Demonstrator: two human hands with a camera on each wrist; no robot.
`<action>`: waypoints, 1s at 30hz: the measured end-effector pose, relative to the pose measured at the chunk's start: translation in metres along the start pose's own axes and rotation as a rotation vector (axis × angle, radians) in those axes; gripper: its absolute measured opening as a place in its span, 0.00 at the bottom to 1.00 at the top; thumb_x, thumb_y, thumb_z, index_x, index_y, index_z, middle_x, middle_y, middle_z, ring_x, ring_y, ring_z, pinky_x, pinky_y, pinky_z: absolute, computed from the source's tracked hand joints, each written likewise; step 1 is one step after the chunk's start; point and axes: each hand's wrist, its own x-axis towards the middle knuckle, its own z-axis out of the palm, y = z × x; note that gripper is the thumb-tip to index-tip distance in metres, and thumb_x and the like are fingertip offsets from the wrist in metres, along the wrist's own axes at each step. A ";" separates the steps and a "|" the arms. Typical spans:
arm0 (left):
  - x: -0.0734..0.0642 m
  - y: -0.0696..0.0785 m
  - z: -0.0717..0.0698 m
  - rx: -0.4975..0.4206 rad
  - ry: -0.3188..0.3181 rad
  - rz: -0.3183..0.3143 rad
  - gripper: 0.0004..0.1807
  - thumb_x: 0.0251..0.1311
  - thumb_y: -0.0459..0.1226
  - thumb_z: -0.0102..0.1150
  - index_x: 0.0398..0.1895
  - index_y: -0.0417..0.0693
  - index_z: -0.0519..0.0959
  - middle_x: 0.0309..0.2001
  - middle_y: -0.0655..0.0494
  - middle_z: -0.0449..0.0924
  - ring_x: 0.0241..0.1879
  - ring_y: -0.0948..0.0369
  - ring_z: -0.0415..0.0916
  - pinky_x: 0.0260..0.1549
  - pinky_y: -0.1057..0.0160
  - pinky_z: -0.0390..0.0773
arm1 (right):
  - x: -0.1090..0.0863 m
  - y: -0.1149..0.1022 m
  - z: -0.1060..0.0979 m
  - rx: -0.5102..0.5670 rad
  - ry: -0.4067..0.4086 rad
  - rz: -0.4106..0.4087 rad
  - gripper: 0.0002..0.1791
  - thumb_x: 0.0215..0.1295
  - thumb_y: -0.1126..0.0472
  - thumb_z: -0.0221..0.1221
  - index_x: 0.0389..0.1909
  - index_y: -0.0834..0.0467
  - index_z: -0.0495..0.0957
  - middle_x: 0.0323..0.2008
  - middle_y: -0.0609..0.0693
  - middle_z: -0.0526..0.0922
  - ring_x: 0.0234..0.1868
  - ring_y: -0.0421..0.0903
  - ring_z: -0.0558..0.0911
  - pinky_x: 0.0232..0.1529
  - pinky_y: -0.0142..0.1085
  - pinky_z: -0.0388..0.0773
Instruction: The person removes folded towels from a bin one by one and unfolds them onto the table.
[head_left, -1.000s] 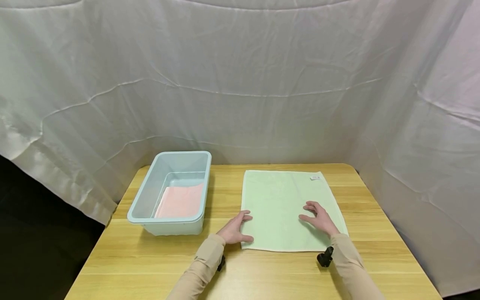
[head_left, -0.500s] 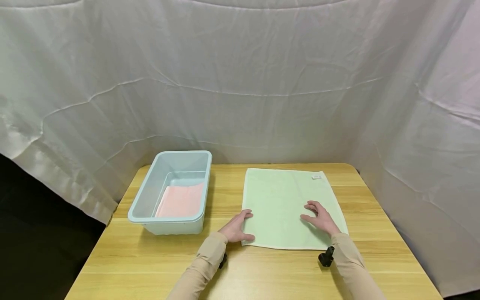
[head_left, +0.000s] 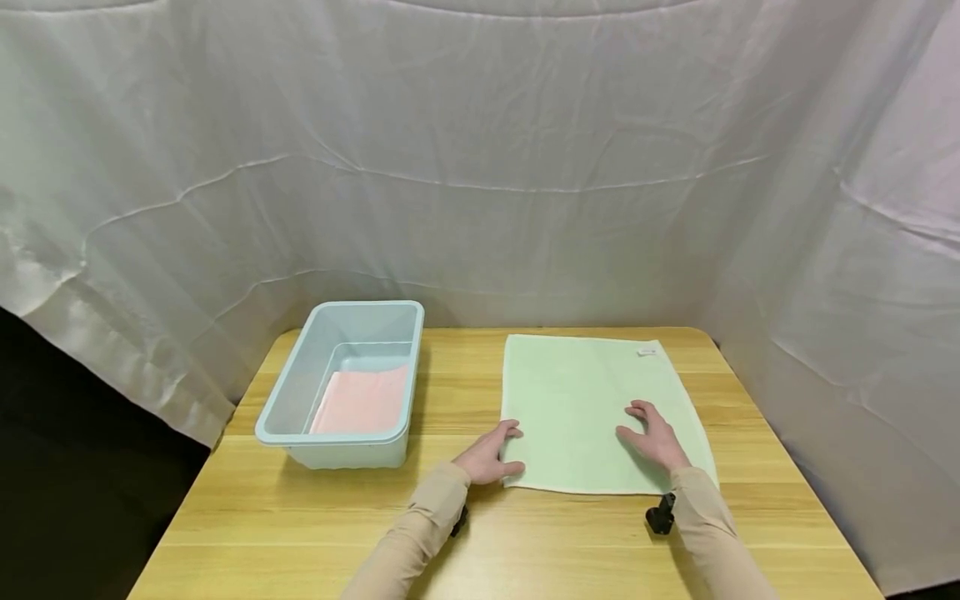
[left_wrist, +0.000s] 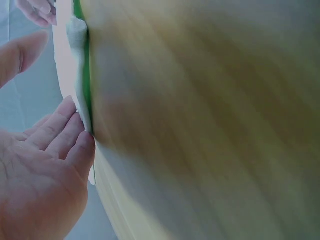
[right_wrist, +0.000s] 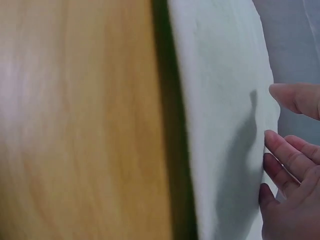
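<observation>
Green cloth (head_left: 577, 392) slid toward the tabletop's (head_left: 555, 546) right edge, now flat near the far edge. My left hand (head_left: 487, 457) touches its left border, right hand (head_left: 656, 438) over its right half (white tag (head_left: 647, 352) beyond); both grips apart.

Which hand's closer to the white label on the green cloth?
Right. The right hand is over the green cloth, on the person's side of the white label; the left hand is at the cloth's left edge, diagonally across from it.
</observation>
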 end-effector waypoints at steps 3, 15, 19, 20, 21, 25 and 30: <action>0.003 0.005 0.002 0.008 0.002 0.006 0.38 0.67 0.39 0.61 0.75 0.36 0.56 0.71 0.45 0.70 0.74 0.45 0.63 0.74 0.45 0.63 | 0.000 0.003 -0.002 -0.001 0.016 0.012 0.39 0.73 0.53 0.56 0.74 0.70 0.52 0.72 0.70 0.65 0.75 0.71 0.55 0.76 0.64 0.52; 0.021 0.020 0.016 0.041 -0.012 0.009 0.36 0.69 0.40 0.59 0.75 0.40 0.58 0.72 0.49 0.70 0.74 0.48 0.64 0.75 0.51 0.63 | -0.003 0.013 -0.013 -0.018 0.057 0.052 0.39 0.74 0.56 0.54 0.75 0.71 0.48 0.73 0.72 0.59 0.74 0.75 0.54 0.74 0.66 0.53; 0.026 0.023 0.019 0.031 -0.024 -0.002 0.36 0.69 0.40 0.59 0.75 0.41 0.58 0.72 0.51 0.69 0.74 0.49 0.63 0.75 0.51 0.63 | -0.002 0.019 -0.014 -0.028 0.081 0.046 0.41 0.73 0.54 0.54 0.75 0.72 0.48 0.73 0.73 0.59 0.72 0.76 0.54 0.73 0.67 0.53; 0.027 0.024 0.020 0.027 -0.026 -0.003 0.36 0.69 0.40 0.59 0.75 0.41 0.58 0.72 0.51 0.69 0.75 0.50 0.63 0.76 0.52 0.63 | -0.001 0.021 -0.014 -0.025 0.088 0.046 0.41 0.73 0.53 0.54 0.75 0.72 0.48 0.73 0.73 0.59 0.73 0.76 0.54 0.73 0.67 0.53; 0.028 0.024 0.021 0.026 -0.029 -0.004 0.36 0.69 0.40 0.59 0.75 0.41 0.57 0.73 0.52 0.69 0.75 0.50 0.63 0.76 0.52 0.63 | -0.001 0.021 -0.014 -0.024 0.093 0.044 0.41 0.73 0.53 0.54 0.75 0.72 0.48 0.73 0.73 0.59 0.72 0.77 0.55 0.73 0.67 0.53; 0.031 0.025 0.022 0.038 -0.029 0.005 0.36 0.69 0.41 0.59 0.76 0.43 0.57 0.72 0.52 0.70 0.74 0.51 0.64 0.76 0.54 0.63 | 0.000 0.021 -0.014 -0.031 0.125 0.035 0.41 0.71 0.51 0.54 0.74 0.71 0.50 0.72 0.73 0.61 0.70 0.76 0.58 0.71 0.67 0.56; 0.030 0.023 0.021 0.068 0.007 0.032 0.35 0.70 0.40 0.57 0.75 0.44 0.57 0.68 0.50 0.75 0.70 0.51 0.70 0.72 0.54 0.68 | -0.009 0.015 -0.012 -0.037 0.194 0.065 0.39 0.72 0.52 0.53 0.75 0.68 0.52 0.69 0.74 0.65 0.68 0.74 0.61 0.68 0.66 0.60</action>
